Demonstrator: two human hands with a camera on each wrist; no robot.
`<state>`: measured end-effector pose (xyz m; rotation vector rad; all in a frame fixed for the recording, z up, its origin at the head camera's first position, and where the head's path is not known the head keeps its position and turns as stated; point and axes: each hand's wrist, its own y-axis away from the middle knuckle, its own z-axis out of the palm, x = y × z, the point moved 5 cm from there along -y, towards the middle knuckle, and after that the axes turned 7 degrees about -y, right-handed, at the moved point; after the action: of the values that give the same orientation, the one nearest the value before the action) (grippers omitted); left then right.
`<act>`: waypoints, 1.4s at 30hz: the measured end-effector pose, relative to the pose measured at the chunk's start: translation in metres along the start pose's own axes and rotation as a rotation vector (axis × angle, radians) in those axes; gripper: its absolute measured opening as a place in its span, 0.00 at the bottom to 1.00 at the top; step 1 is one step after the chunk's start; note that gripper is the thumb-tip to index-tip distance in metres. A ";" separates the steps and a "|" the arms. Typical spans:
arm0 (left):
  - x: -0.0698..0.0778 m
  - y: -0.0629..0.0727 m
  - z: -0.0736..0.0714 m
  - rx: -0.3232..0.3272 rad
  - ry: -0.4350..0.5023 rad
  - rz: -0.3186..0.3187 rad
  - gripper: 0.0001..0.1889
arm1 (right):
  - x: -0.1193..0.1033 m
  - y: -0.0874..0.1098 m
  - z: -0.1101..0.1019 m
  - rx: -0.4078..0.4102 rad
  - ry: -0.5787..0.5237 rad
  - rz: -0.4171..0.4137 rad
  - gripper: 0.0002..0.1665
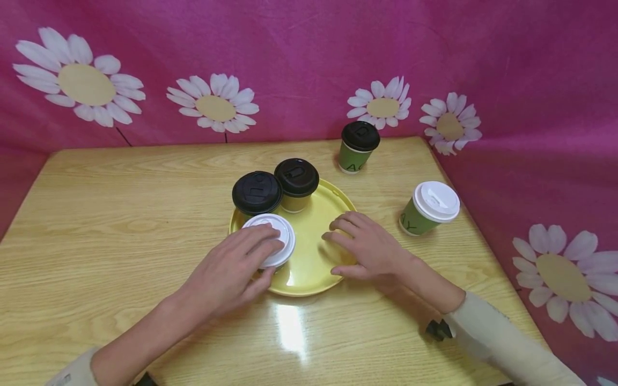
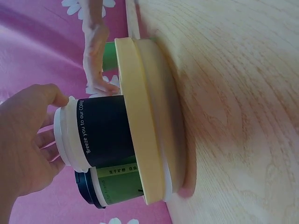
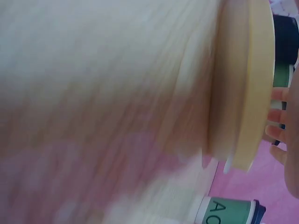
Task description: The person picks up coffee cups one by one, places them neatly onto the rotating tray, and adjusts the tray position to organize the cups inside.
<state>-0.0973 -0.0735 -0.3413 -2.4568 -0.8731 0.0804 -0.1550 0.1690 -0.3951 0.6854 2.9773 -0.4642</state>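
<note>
My left hand (image 1: pixel 236 262) grips a coffee cup by its white lid (image 1: pixel 285 238), with the thumb at the near side of the lid and the fingers over and behind it. Its black sleeve (image 2: pixel 105 128) with white lettering shows in the left wrist view. The cup stands at the left of a round yellow tray (image 1: pixel 314 287). Behind it, two cups with black lids (image 1: pixel 257 193) (image 1: pixel 296 177) stand close together on the tray. My right hand (image 1: pixel 364 246) hovers over the tray's right edge, fingers spread and loosely bent, holding nothing.
On the wooden table (image 1: pixel 120 225), a green cup with a black lid (image 1: pixel 354 155) stands behind the tray at the right. Another green cup with a white lid (image 1: pixel 420 217) is nearer the right edge. A pink flowered cloth (image 1: pixel 299 64) hangs behind and along the sides.
</note>
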 end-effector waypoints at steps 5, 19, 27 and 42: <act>-0.001 0.000 -0.001 -0.008 0.003 -0.003 0.18 | 0.013 0.002 0.000 -0.002 -0.004 -0.002 0.39; -0.003 0.001 -0.001 0.005 0.011 0.000 0.18 | 0.046 0.014 0.003 -0.043 -0.018 -0.033 0.43; -0.003 0.001 -0.001 0.004 0.013 0.000 0.18 | 0.056 0.012 0.005 -0.025 -0.022 -0.089 0.41; -0.003 0.001 0.000 -0.006 0.012 -0.008 0.18 | 0.055 0.013 0.013 -0.073 -0.054 -0.109 0.36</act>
<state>-0.0992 -0.0762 -0.3422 -2.4570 -0.8792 0.0601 -0.1994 0.1992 -0.4173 0.4980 2.9746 -0.3713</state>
